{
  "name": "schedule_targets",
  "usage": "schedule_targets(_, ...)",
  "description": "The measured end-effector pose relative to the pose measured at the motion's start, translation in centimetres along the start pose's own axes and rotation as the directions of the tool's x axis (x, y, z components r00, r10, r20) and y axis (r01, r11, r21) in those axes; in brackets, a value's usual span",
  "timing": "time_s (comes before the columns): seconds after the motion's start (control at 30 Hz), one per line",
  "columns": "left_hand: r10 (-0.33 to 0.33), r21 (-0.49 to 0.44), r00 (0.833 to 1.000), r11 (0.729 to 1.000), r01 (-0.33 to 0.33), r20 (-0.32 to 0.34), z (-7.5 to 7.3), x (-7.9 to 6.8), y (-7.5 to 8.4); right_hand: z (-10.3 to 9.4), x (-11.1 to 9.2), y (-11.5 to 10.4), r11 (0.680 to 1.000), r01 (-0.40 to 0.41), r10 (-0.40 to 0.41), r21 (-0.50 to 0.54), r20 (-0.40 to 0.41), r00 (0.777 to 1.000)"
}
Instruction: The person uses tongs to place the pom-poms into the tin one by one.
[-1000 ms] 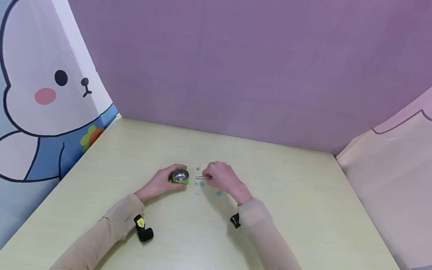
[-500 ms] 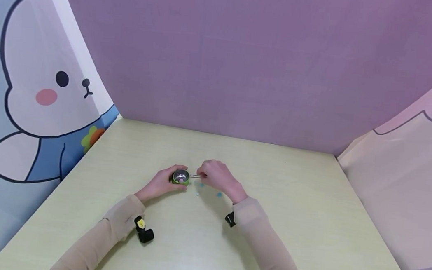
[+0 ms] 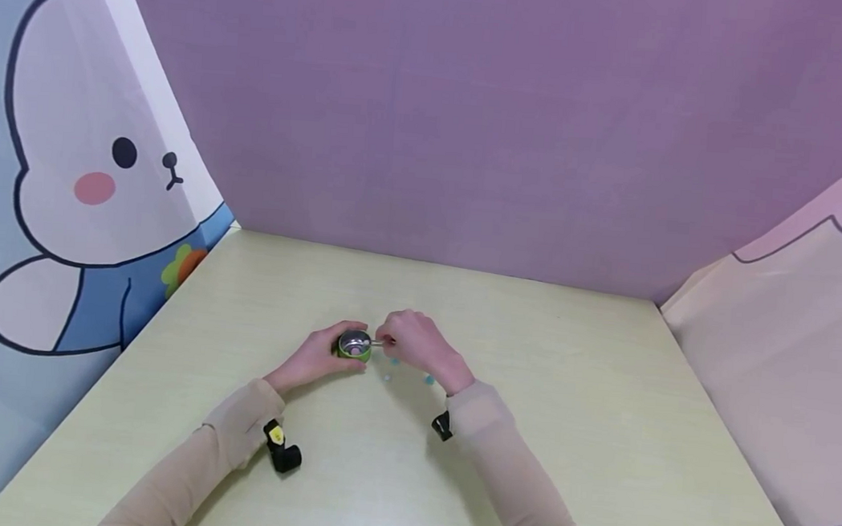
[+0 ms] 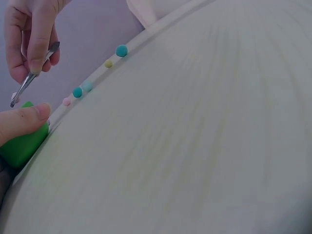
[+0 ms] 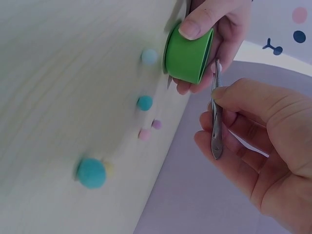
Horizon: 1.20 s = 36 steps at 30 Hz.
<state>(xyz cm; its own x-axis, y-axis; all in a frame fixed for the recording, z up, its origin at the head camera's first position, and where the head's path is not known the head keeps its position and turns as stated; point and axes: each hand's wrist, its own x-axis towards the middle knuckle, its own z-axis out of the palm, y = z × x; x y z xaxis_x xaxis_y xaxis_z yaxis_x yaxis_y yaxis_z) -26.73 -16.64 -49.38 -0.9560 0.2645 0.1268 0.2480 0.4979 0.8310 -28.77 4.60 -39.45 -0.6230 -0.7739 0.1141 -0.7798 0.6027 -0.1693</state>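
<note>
My left hand grips a small green cup with a shiny metal inside, thumb on one side and fingers on the other. The cup stands upright on the table, and a pinkish ball shows inside it. Between thumb and fingers, my right hand pinches metal tweezers. A small pale pink ball sits at the tweezer tips, which are over the cup's rim in the head view.
Several small balls lie on the table right of the cup: teal, yellow, pink, purple, a smaller teal and light blue. A purple backdrop rises behind the table.
My right hand has moved left with the tweezers, from above the loose balls to the cup's opening. The left hand and cup have stayed nearly still.
</note>
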Motion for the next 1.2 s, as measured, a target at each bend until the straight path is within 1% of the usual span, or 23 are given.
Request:
schedule_targets(0.3,0.002,0.012,1.0,1.0,-0.002,0.0,-0.1,-0.13,0.49,0.2,0.32,-0.19,1.0,0.019,-0.019,0.002,-0.014,1.0)
schedule_targets(0.43,0.004,0.008,1.0,1.0,-0.004,0.003,-0.14,-0.1,0.64,0.18,0.36,-0.21,1.0,0.012,-0.012,-0.003,-0.005,1.0)
schedule_targets(0.7,0.008,0.006,1.0,1.0,-0.008,0.004,-0.05,-0.09,0.44,0.21,0.33,-0.28,1.0,0.01,-0.01,-0.004,0.007,1.0)
schedule_targets(0.97,0.009,0.002,1.0,1.0,-0.009,0.006,0.08,0.12,0.6,0.13,0.23,0.13,1.0,0.002,-0.002,0.001,0.015,1.0)
schedule_targets(1.2,-0.003,0.0,1.0,1.0,0.003,0.001,0.0,0.17,0.7,-0.27,0.02,0.39,1.0,-0.013,0.012,0.004,0.024,1.0)
